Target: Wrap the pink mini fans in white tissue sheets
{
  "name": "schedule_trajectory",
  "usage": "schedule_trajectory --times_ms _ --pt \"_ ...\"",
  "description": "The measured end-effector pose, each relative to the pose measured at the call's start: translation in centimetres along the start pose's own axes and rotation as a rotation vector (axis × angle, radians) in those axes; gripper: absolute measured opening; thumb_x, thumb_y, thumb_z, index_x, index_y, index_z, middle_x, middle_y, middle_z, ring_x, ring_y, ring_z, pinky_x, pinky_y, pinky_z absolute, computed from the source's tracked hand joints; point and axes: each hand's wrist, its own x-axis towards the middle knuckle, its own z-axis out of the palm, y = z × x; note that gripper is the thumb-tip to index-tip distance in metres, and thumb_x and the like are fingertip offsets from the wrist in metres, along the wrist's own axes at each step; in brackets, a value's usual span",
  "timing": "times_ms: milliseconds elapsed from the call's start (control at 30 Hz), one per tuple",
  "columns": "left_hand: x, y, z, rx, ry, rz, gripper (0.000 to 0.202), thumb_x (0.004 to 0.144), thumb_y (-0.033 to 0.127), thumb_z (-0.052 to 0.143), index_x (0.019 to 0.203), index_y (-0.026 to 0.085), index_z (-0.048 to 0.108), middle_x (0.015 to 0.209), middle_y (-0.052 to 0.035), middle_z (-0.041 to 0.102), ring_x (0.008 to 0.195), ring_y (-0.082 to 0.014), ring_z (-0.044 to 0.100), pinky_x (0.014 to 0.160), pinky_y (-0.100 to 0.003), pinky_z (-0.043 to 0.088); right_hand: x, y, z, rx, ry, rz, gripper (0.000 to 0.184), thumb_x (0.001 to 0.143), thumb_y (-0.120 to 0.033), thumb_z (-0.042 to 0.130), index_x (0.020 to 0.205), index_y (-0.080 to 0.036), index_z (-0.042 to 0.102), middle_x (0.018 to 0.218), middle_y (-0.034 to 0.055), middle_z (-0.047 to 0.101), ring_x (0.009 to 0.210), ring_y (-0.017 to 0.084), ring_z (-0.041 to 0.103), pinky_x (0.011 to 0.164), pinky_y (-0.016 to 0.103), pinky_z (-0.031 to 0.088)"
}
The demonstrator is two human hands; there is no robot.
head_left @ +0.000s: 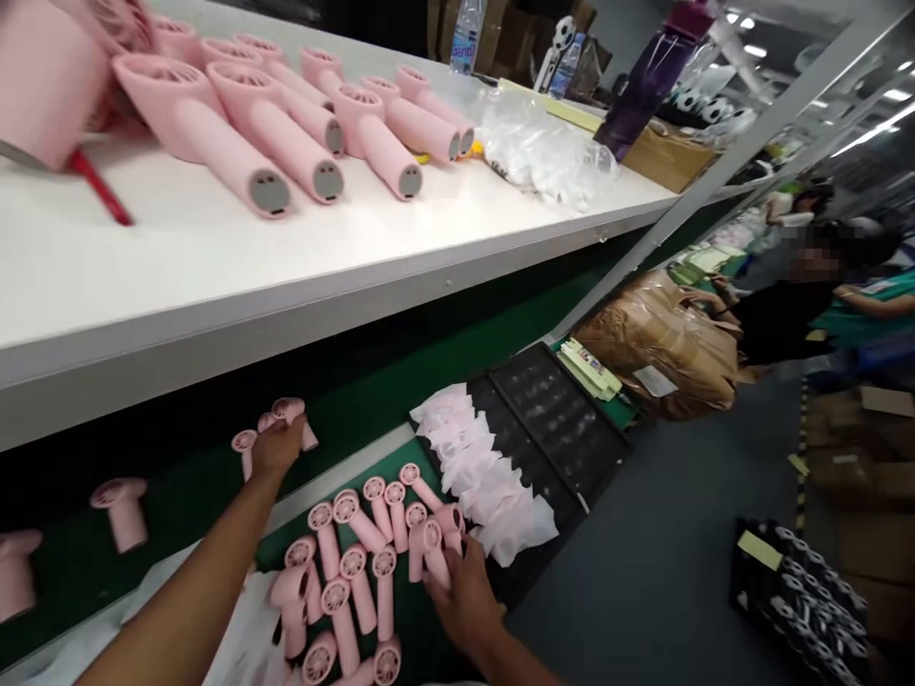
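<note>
My left hand [277, 448] closes over a pink handheld fan [290, 412] at the far end of a loose group on the green belt [193, 419]. My right hand [464, 600] grips another pink fan [436, 553] in a dense pile of pink fans [357, 562]. White wrapping sheets [482, 481] lie just past that pile. Above, a white shelf [164, 248] carries a row of pink fan bodies [300, 124] with grey-capped handle ends.
A black cavity tray [558, 419] lies beside the belt, and a brown paper sack [658, 343] rests beyond it. A person [776, 305] works at the right. A black tray of small parts [801, 600] sits on the grey floor. Cardboard boxes [872, 476] stand at the far right.
</note>
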Motion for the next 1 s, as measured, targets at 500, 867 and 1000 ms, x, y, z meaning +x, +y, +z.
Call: schedule_trajectory --times_ms 500,867,1000 --pt "-28.3 -18.8 -2.2 -0.416 -0.006 -0.158 0.041 0.066 0.063 0.058 0.083 0.026 0.065 0.097 -0.0035 0.068 0.108 -0.0329 0.06 0.092 -0.037 0.05 9.2 -2.8 0.8 -0.297 0.01 -0.189 0.037 0.087 -0.035 0.053 0.111 -0.009 0.066 0.139 0.0248 0.049 0.13 0.044 0.045 0.107 0.051 0.036" --pt "-27.3 -9.4 7.0 0.084 -0.09 0.184 0.051 0.088 0.05 0.038 0.104 0.015 0.071 0.105 -0.0167 0.063 0.102 -0.0314 0.06 0.092 -0.04 0.046 5.4 -3.0 0.6 -0.206 0.085 -0.268 0.044 0.09 -0.031 0.046 0.128 -0.011 0.053 0.156 0.0194 0.024 0.146 0.036 0.02 0.117 0.053 0.027" --pt "-24.8 -7.4 9.0 0.156 -0.04 0.168 0.061 0.087 0.053 0.033 0.107 0.008 0.07 0.1 -0.0218 0.065 0.106 -0.0368 0.057 0.097 -0.043 0.042 2.1 -1.6 -0.4 -0.161 0.079 -0.244 0.04 0.087 -0.026 0.05 0.125 -0.017 0.058 0.151 0.015 0.036 0.143 0.035 0.028 0.116 0.049 0.032"
